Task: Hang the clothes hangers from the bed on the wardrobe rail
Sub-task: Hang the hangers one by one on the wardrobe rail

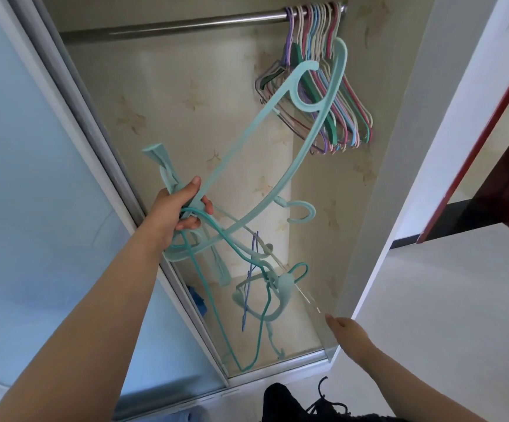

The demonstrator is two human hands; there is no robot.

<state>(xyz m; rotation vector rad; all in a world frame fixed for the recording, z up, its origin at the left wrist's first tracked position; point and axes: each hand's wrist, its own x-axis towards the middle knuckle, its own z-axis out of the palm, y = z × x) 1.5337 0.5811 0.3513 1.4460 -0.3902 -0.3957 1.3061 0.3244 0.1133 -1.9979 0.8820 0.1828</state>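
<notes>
Overhead, left hand grip clamps tangled hangers (mostly teal); right hand open, empty.

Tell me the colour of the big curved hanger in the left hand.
Pale mint green hanger, head view.

No writing, label, brand mark or number can be read anywhere from here. The hangers, the rail, the wardrobe's sliding door and the patterned back wall all show only plain colour or a faint leaf-like print.
</notes>
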